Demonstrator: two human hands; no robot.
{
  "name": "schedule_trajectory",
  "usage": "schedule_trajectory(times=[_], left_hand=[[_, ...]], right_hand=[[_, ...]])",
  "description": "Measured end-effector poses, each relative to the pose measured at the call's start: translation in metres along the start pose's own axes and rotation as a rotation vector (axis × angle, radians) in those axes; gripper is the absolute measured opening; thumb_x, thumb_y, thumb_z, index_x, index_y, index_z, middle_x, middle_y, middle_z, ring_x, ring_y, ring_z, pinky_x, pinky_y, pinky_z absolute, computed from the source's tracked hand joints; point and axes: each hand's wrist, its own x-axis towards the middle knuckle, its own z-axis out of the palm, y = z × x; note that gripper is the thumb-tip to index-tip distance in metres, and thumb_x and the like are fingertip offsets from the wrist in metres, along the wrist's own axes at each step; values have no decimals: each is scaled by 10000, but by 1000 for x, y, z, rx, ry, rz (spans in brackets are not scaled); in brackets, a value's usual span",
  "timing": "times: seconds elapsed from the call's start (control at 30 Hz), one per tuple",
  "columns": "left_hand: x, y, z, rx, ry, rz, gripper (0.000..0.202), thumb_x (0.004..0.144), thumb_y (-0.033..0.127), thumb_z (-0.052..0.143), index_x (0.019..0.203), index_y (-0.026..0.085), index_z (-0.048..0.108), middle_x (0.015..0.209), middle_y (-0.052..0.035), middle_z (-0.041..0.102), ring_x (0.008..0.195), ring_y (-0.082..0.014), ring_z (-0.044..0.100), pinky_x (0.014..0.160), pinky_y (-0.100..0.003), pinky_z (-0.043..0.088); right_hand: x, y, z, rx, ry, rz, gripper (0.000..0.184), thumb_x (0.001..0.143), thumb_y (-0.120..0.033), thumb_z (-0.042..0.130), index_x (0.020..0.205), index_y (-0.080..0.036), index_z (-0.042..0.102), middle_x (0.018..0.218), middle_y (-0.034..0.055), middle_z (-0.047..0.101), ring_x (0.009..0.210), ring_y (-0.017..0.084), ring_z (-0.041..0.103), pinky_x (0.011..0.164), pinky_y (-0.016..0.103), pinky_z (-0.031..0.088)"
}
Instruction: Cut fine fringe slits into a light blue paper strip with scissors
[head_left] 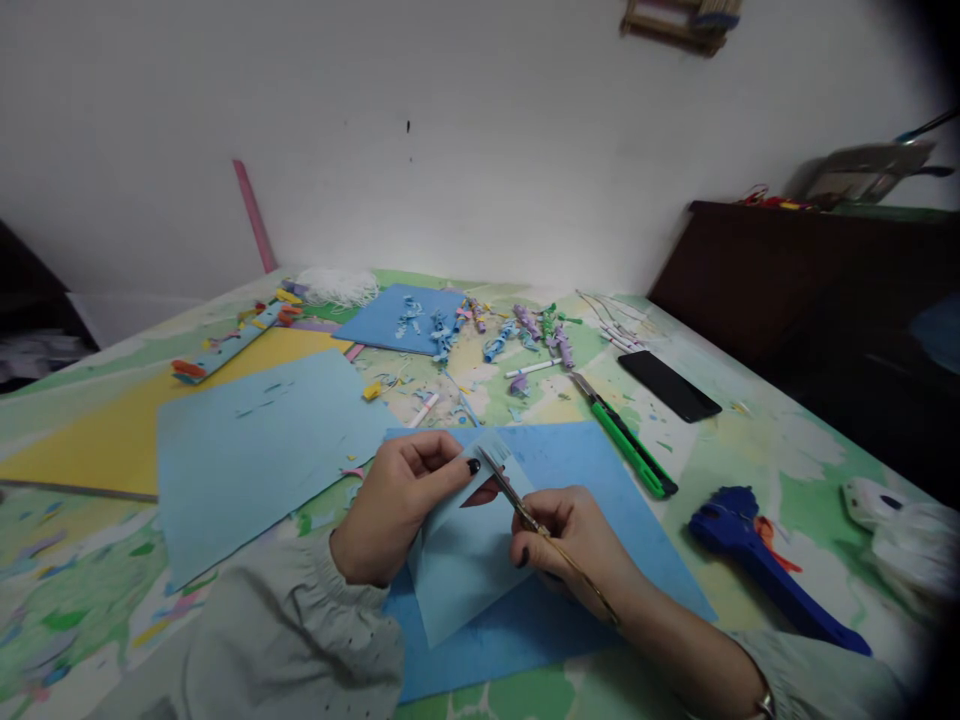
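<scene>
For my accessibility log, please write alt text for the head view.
A person's left hand holds a light-blue sheet as the right hand holds scissors at its upper edge, over a darker blue sheet. A green utility knife and black phone lie to the right; coloured scraps litter the table.

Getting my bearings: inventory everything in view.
Scissors: 1, metallic, front
Held sheet: apparently 1, pale blue, front
Blue sheets: 2, blue, front and back
Large sheet: 1, pale blue, left
Board: 1, yellow, left
Cutter: 1, green, right
Phone: 1, black, right
Handled tool: 1, dark blue, right
Strip: 1, pink, back
String bundle: 1, white, back
Curled pieces: several, multicoloured, back
Furniture: 1, dark brown, right
Table: 1, multicoloured, underneath
Left hand: 1, dark nail, front
Right hand: 1, dark nail, front
</scene>
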Motion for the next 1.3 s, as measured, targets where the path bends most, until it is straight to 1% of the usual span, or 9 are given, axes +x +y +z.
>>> schedule_trajectory(times=[0.13, 0.33, 0.47, 0.57, 0.7, 0.8, 0.93, 1.17, 1.3], left_hand=[[0, 0, 0, 6, 2, 3, 178, 690, 263, 675, 606, 138, 580, 642, -48, 685, 694, -204, 664, 688, -301, 496], [0, 0, 1, -8, 9, -5, 183, 686, 258, 682, 600, 138, 574, 645, -50, 693, 658, -183, 661, 654, -276, 495], [1, 0, 1, -17, 5, -11, 179, 686, 258, 684, 610, 138, 576, 662, -50, 695, 665, -178, 658, 678, -283, 498], [1, -1, 0, -18, 10, -7, 184, 682, 260, 687, 602, 139, 573, 648, -44, 686, 650, -176, 652, 684, -296, 500], [1, 0, 0, 0, 28, -10, 182, 677, 266, 689, 606, 135, 584, 625, -36, 669, 630, -176, 645, 666, -295, 501], [0, 0, 0, 7, 31, 4, 181, 679, 262, 687, 602, 132, 588, 625, -40, 665, 663, -189, 649, 665, -293, 500], [0, 0, 0, 19, 27, -4, 174, 684, 261, 684, 615, 128, 597, 629, -43, 667, 658, -187, 648, 673, -305, 504], [0, 0, 0, 19, 21, -1, 160, 692, 255, 676, 619, 131, 607, 658, -49, 685, 652, -179, 650, 685, -304, 508], [0, 0, 1, 23, 22, -5, 170, 691, 255, 677, 607, 132, 596, 632, -37, 676, 632, -168, 645, 675, -292, 506]], right_hand=[[1, 0, 0, -37, 15, 4, 421, 555, -421, 737, 470, -161, 417, 388, -77, 312, 375, 38, 225, 338, 187, 147], [1, -2, 0, -35, 14, 7, 442, 538, -431, 746, 462, -162, 404, 409, -81, 282, 383, 36, 213, 344, 190, 139], [1, 1, 0, -26, 14, 8, 449, 539, -446, 750, 464, -158, 414, 393, -80, 300, 370, 34, 222, 344, 188, 138], [0, 4, 0, 11, -13, 1, 468, 551, -510, 728, 497, -156, 427, 400, -82, 304, 365, 34, 226, 343, 189, 137], [-1, 4, -2, 58, -79, -42, 530, 574, -639, 645, 557, -150, 441, 471, -74, 311, 374, 28, 227, 346, 190, 150], [-3, 3, -1, 52, -89, -47, 554, 578, -675, 614, 567, -147, 448, 465, -73, 309, 372, 29, 231, 346, 191, 147], [-2, 1, -1, 75, -80, -44, 538, 572, -647, 640, 548, -149, 437, 451, -73, 327, 358, 24, 240, 343, 188, 154], [-1, 1, -1, 93, -59, -5, 432, 577, -481, 727, 538, -145, 459, 397, -93, 311, 327, 20, 238, 333, 182, 144], [-1, 2, -1, 106, -51, 1, 408, 576, -437, 738, 530, -146, 456, 396, -95, 313, 321, 17, 239, 326, 178, 145]])
